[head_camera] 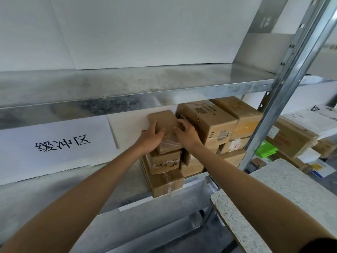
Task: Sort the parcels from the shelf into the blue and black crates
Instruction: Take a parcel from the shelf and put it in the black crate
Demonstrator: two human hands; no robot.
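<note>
A small brown cardboard parcel sits on top of a stack of boxes on the metal shelf. My left hand grips its left side with the thumb on top. Fingers curled, my right hand holds its right edge. Under it lie two more taped boxes, and larger cartons stand to the right. No blue or black crate is in view.
A white sign with black characters hangs on the shelf's back at the left. A steel upright stands to the right. Beyond it are more cartons. A speckled white board lies at the lower right.
</note>
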